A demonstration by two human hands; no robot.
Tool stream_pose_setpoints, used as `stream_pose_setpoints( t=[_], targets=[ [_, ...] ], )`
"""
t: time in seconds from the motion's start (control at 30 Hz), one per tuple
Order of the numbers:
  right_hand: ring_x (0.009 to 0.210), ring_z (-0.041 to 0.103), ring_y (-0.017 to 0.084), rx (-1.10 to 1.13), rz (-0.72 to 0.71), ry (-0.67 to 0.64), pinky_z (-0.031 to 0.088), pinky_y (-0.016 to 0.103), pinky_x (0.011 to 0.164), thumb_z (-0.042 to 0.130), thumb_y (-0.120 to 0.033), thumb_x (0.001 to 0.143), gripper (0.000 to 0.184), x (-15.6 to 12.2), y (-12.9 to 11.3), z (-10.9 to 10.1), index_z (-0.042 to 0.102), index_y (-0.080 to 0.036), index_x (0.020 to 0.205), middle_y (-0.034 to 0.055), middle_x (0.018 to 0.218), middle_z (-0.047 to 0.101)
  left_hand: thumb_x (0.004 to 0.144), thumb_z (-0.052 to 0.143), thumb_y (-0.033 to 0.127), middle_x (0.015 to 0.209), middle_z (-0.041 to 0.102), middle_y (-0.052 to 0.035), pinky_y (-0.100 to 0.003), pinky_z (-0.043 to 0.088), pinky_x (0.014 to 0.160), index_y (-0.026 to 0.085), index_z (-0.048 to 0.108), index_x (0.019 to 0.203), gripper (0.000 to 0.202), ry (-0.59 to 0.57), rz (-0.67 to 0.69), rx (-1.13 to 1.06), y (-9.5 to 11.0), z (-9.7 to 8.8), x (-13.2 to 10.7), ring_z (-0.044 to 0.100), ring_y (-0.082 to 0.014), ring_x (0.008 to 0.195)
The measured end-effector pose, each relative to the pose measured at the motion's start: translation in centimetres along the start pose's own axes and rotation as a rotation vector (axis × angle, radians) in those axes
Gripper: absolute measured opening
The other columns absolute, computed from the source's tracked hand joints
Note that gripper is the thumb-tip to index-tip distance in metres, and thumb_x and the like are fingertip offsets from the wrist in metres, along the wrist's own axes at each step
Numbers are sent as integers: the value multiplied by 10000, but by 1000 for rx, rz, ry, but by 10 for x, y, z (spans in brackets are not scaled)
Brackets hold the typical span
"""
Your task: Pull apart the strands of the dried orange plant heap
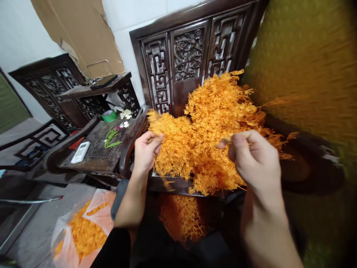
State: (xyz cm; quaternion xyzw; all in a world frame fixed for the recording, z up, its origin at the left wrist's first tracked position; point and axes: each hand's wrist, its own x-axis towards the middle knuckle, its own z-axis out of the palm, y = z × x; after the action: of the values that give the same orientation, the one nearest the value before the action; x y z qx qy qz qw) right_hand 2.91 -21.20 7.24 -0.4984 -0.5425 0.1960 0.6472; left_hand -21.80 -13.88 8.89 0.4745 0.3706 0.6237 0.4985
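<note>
A big heap of orange feathery plastic sprigs (pixel 212 126) lies on the seat of a dark carved wooden chair (pixel 189 52). My left hand (pixel 145 150) is closed in a pinch on one orange sprig (pixel 154 121), which is blurred by motion, at the heap's left edge. My right hand (pixel 255 158) is curled shut in front of the heap, its fingertips pinching a thin orange stem (pixel 227 140). More orange sprigs (pixel 181 217) hang below the seat near my lap.
A clear plastic bag (pixel 80 230) holding orange pieces lies on the floor at lower left. A dark side table (pixel 97 149) carries a white remote (pixel 80 152), green stems (pixel 112 138), white flowers and green tape (pixel 109 115). A yellow-green cushion (pixel 306 63) fills the right.
</note>
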Motion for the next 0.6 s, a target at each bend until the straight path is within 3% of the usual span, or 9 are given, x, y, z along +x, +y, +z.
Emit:
stream_pose_setpoints(
  t=[0.13, 0.27, 0.37, 0.47, 0.53, 0.6],
  targets=[
    [508, 546, 113, -16, 34, -144, 425, 258, 507, 599, -401, 1024, 246, 5, 7, 6, 704, -181, 1052, -4, 690, 648, 776, 845, 369, 585, 553, 49, -167, 276, 398, 155, 669, 853, 287, -101, -33, 214, -16, 14, -13, 437, -44, 406],
    [705, 624, 157, -98, -76, -132, 504, 303, 644, 522, -384, 1060, 323, 6, 10, 19, 680, -215, 1286, 42, 875, 697, 787, 819, 378, 571, 528, 64, -172, 290, 381, 172, 655, 897, 285, -122, -76, 336, -21, 24, -22, 431, -58, 398],
    [815, 637, 187, -150, -147, -208, 523, 348, 745, 524, -387, 1059, 311, 4, 9, 29, 711, -223, 1246, 61, 948, 697, 812, 789, 377, 549, 464, 80, -170, 312, 405, 173, 645, 903, 266, -195, -76, 387, -20, 27, -26, 440, -64, 421],
    [744, 574, 180, -208, -168, -272, 497, 344, 709, 671, -444, 976, 379, 3, 13, 40, 695, -191, 1257, 49, 904, 655, 802, 787, 379, 531, 437, 92, -174, 318, 417, 172, 627, 883, 274, -295, -107, 369, -20, 31, -31, 429, -63, 420],
    [709, 534, 172, -224, -183, -264, 469, 328, 669, 737, -474, 918, 455, 3, 17, 45, 677, -167, 1248, 36, 876, 625, 801, 787, 387, 524, 449, 90, -178, 324, 425, 167, 622, 862, 282, -405, -161, 366, -18, 33, -33, 434, -65, 422],
    [716, 547, 167, -210, -198, -265, 464, 319, 680, 708, -436, 940, 380, 4, 21, 47, 663, -163, 1201, 33, 885, 636, 831, 767, 407, 529, 480, 81, -184, 328, 437, 155, 640, 886, 287, -538, -211, 383, -15, 33, -33, 443, -67, 427]
  ],
)
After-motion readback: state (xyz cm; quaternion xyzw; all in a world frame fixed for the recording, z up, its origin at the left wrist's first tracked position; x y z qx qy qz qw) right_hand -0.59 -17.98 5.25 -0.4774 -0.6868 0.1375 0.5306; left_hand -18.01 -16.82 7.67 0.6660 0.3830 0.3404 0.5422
